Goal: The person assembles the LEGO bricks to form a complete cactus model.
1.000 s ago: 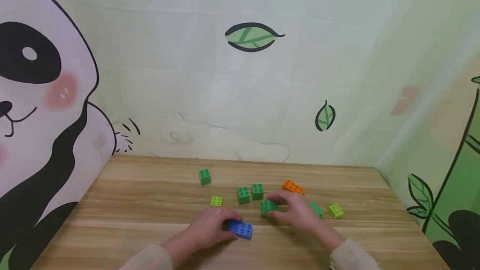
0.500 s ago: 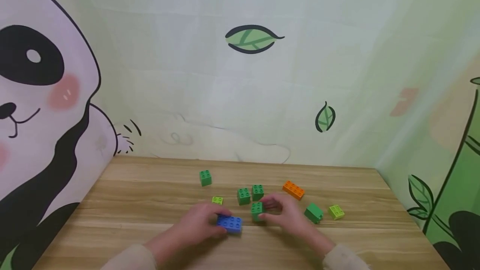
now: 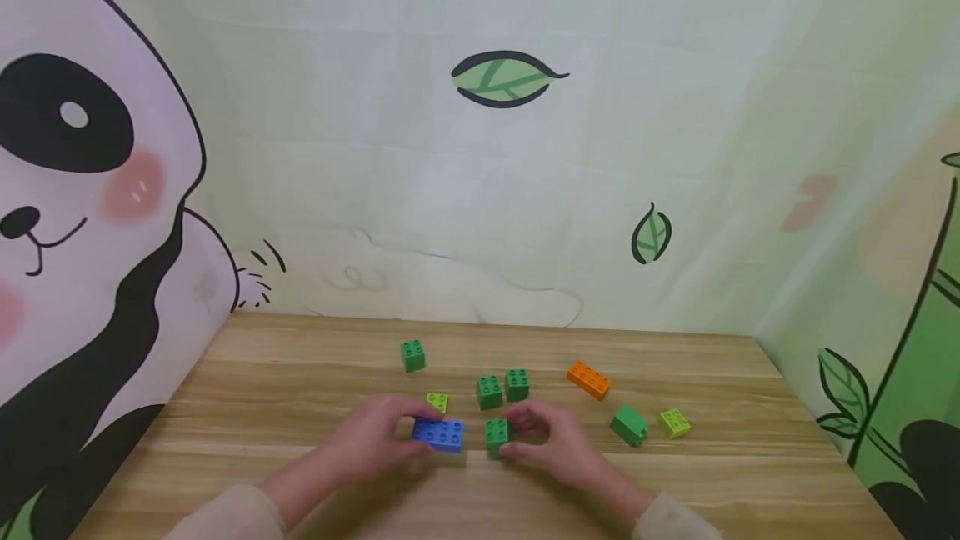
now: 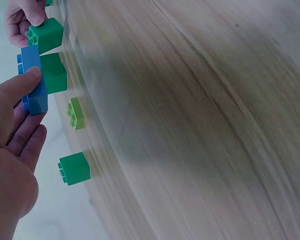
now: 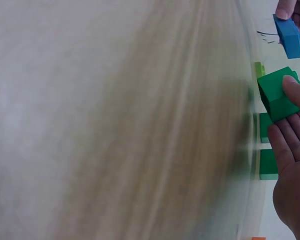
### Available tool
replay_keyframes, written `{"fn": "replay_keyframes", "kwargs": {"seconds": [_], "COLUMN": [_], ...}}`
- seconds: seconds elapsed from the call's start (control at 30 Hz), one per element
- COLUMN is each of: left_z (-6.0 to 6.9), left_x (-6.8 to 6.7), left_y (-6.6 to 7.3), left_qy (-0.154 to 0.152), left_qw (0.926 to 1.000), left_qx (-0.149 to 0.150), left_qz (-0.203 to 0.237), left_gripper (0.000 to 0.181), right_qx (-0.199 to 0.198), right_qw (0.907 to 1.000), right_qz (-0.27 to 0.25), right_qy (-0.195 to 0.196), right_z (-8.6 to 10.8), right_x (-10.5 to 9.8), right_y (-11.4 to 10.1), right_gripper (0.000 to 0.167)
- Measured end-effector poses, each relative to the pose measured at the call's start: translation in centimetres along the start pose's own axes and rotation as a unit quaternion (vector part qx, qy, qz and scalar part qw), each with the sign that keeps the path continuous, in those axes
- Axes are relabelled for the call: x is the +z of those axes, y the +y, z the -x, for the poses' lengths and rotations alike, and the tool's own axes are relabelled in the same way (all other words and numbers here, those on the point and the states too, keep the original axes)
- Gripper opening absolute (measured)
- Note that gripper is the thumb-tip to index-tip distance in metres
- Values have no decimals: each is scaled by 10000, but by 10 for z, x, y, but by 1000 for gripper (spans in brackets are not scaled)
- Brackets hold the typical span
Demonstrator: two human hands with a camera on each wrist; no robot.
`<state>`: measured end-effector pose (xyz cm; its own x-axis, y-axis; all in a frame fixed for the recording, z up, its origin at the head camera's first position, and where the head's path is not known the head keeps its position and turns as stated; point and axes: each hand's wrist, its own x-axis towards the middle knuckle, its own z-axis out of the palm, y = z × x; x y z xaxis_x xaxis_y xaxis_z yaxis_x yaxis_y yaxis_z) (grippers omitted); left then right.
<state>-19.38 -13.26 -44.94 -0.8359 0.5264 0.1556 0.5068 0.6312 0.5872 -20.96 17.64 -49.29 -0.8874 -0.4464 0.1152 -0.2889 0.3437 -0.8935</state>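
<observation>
My left hand [image 3: 375, 436] pinches a blue toy building brick [image 3: 438, 434] between thumb and fingers, studs facing up in the head view. To its right, my right hand [image 3: 555, 442] grips a green building brick [image 3: 497, 437] by its right side. A narrow gap separates the two bricks in the head view. The left wrist view shows the thumb pressed on the side of the blue brick [image 4: 36, 82]. In the right wrist view the thumb lies on the green brick [image 5: 277, 95], fingers behind it.
Behind the hands stand two green bricks [image 3: 490, 392] side by side and a lime brick [image 3: 437, 402]. Another green brick [image 3: 412, 355] is farther back. At right lie an orange brick [image 3: 588, 379], a tipped green brick [image 3: 629, 425] and a second lime brick [image 3: 674, 422] on the wooden table [image 3: 300, 382].
Both hands have moved left across the table, the left with the blue brick, the right with the green brick. The tipped green brick at right has come into full view.
</observation>
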Motion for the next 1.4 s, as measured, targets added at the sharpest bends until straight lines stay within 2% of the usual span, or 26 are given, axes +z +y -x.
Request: {"fn": "replay_keyframes", "kwargs": {"seconds": [0.33, 0.7, 1.4], "left_z": [2, 3, 1], "left_x": [-2, -3, -3], "left_y": [-3, -6, 1], "left_qy": [1, -75, 146], "left_qw": [10000, 9995, 9999], "left_qx": [-52, -273, -65], "left_qz": [50, 161, 60], "left_gripper": [33, 34, 31], "right_qx": [-210, -19, -154], "right_qw": [9996, 9988, 9978], "right_qz": [-9, 421, 609], "right_qy": [-185, -246, -198], "right_z": [5, 9, 11], "right_x": [5, 4, 6], "right_y": [4, 8, 3], "right_gripper": [38, 42, 47]}}
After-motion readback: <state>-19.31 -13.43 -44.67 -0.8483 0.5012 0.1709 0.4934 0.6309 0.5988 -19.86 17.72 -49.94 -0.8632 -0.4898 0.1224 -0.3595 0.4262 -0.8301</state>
